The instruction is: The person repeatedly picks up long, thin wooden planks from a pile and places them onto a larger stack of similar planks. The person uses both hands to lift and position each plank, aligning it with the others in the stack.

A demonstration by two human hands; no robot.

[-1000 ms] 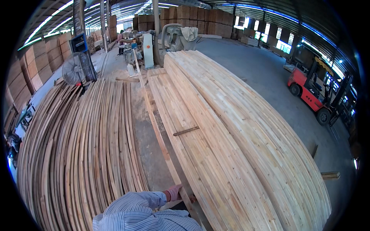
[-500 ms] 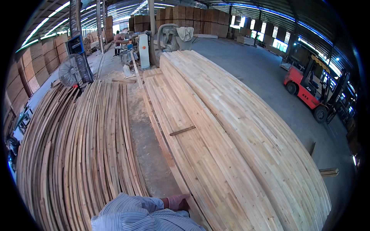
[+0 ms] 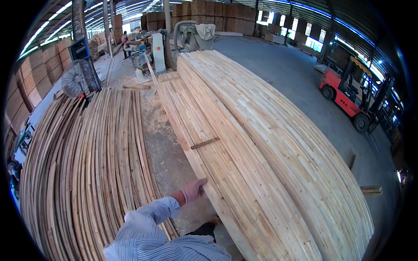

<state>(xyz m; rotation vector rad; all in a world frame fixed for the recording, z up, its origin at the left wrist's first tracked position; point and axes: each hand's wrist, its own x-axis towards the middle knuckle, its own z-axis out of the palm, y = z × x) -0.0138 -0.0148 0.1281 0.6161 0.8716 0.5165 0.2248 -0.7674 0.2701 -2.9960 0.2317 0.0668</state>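
Note:
My left hand (image 3: pixel 193 190), in a pale pink glove, reaches forward from a blue-and-white striped sleeve. Its fingers close on the left edge of a long narrow wooden board (image 3: pixel 201 165). This board runs along the left side of a low stack of pale jointed wood panels (image 3: pixel 235 174), its far end near the machine. Across the panels lies a short dark wood stick (image 3: pixel 205 143). My right hand is out of view. Below the left hand, a dark trouser leg (image 3: pixel 204 230) shows beside the board.
Long thin wood strips (image 3: pixel 87 174) cover the left side. A taller panel stack (image 3: pixel 278 130) stands right. Beyond are a floor fan (image 3: pixel 75 78), a white-green machine (image 3: pixel 158 52) and a person (image 3: pixel 126 41). A red forklift (image 3: pixel 344 93) stands far right. Sawdust (image 3: pixel 154 113) litters the gap.
My left hand has moved forward along the board, its arm now stretched out. The long board sits closer against the low panel stack. The view has shifted slightly.

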